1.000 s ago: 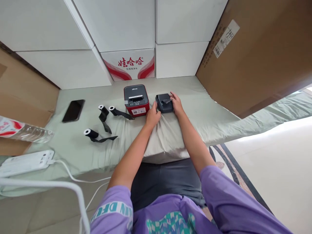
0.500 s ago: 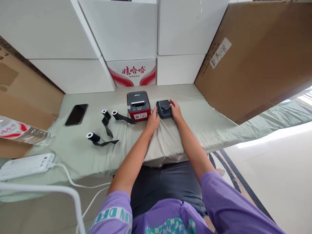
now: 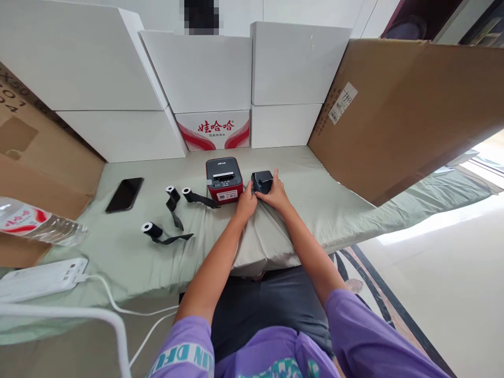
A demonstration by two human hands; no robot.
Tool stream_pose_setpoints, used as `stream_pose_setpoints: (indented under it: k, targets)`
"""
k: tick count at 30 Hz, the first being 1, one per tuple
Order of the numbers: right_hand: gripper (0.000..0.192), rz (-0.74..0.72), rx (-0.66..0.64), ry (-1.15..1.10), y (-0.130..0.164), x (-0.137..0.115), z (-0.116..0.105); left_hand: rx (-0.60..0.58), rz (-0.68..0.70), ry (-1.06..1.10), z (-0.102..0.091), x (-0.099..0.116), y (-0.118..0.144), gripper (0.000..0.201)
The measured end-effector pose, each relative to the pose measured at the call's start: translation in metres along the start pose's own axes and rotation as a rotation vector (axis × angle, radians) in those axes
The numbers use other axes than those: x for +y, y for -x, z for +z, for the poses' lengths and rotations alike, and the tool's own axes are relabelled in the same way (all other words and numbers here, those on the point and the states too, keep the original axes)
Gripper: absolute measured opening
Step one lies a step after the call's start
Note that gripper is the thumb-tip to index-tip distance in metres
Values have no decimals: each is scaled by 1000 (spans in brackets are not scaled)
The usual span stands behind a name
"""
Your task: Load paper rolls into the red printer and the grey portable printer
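A small black box-shaped device (image 3: 261,180) is between my hands on the cloth-covered surface; its exact kind I cannot make out. My left hand (image 3: 247,202) grips its left front corner. From the right, my right hand (image 3: 276,195) holds it, thumb across the front and a finger along the far right side. Just left of it stands a red and black receipt printer (image 3: 224,179). Three dark paper rolls with white cores lie farther left: one near the printer (image 3: 187,194), one behind (image 3: 171,193), one nearer the front (image 3: 151,229). Each has a loose tail.
A phone (image 3: 125,195) lies at the left, near a water bottle (image 3: 43,221) and a white power strip (image 3: 43,279) with a cable. White boxes (image 3: 212,73) wall off the back. Brown cartons stand at the left (image 3: 43,157) and right (image 3: 394,115).
My right hand has shifted, its thumb now reaching across the device's front. The device looks turned or tilted. My view has tilted upward; the printer and rolls stay in place.
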State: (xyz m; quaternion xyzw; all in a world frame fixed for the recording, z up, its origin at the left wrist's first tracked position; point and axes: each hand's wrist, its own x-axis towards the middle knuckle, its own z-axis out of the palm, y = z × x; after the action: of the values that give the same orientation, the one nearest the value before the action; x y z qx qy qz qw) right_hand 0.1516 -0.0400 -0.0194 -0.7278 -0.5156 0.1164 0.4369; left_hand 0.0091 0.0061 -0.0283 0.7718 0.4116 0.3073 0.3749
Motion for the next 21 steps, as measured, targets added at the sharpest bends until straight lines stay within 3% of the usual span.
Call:
stream_pose_setpoints:
  k: [6,9,13,17,21]
  targets:
    - [134,36,32,103,7,-4,1,11,-9,8,-1,-1,0,76]
    - [123,-4,136,90,-12,-2,12,10,-21,24,0,-1,-1,74]
    - [101,50,228,204,-53,-5,22,2,-38,27,1,0,-1,76]
    - [100,162,216,309,-77,-7,31,-7,-62,34,-2,2,-1,77]
    - [103,188,237,329,-77,0,41,-28,-32,40,-2,2,-2,75]
